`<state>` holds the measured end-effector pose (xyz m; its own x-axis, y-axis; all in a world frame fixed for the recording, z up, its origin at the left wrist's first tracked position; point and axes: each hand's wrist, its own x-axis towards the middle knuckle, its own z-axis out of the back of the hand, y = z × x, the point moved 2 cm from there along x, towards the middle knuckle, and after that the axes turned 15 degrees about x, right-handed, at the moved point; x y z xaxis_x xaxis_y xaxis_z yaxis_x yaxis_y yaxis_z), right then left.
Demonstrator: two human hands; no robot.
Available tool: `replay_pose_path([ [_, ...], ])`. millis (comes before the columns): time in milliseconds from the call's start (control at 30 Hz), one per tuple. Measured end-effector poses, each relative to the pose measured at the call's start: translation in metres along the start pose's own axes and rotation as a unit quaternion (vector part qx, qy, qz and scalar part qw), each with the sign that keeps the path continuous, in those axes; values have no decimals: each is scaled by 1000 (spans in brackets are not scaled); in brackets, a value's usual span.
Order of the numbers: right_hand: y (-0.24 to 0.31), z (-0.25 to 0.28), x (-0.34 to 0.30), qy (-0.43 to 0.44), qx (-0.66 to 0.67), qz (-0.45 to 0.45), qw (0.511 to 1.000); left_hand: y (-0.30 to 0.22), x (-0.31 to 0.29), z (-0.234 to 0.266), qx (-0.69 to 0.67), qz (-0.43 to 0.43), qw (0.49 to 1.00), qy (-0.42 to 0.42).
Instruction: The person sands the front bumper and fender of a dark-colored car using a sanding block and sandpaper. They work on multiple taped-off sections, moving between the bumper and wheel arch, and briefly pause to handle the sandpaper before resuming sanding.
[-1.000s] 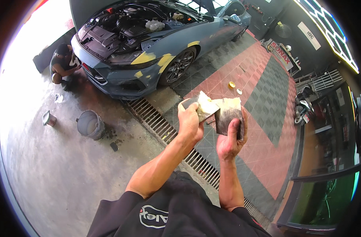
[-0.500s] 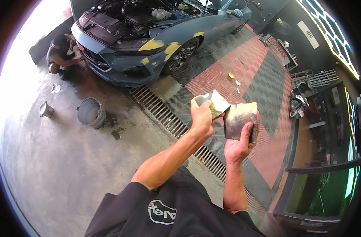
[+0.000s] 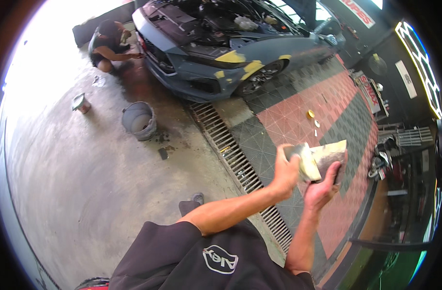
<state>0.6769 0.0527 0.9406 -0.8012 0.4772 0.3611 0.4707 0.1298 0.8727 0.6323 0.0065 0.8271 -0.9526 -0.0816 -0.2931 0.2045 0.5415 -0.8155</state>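
Observation:
My left hand [image 3: 285, 175] grips a flat putty spreader [image 3: 309, 163], its blade smeared with pale yellow paste. In my right hand [image 3: 321, 191] is a dark flat putty plate [image 3: 335, 155], coated with the same pale paste toward its far edge; the thumb presses on its face. The spreader's blade lies over the plate's left part and hides it. Whether the two touch all along, I cannot tell. Both are held up in front of me, above the tiled floor.
A blue-grey car [image 3: 194, 72] with its bonnet up and yellow filler patches [image 3: 252, 68] stands ahead. A crouching person [image 3: 107, 47] works at its front. A bucket [image 3: 139, 126], a small can [image 3: 81, 103], a drain grate [image 3: 238, 162] and a yellow tin [image 3: 310, 114] are on the floor.
My left hand has brought the spreader across onto the plate, where before they met only near their edges. The whole view has shifted, and both hands now appear lower and farther right.

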Motion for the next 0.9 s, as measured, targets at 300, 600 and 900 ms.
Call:
replay_pose_path([
  [300,44,69,-47,121,-357,-120,918,-58,15,30,7,-85,995,57],
  [600,12,79,-106,216,-364,112,899,-19,-67,14,27,-70,977,202],
  [900,-27,122,-85,146,-254,21,956,48,-95,8,66,-47,987,135],
])
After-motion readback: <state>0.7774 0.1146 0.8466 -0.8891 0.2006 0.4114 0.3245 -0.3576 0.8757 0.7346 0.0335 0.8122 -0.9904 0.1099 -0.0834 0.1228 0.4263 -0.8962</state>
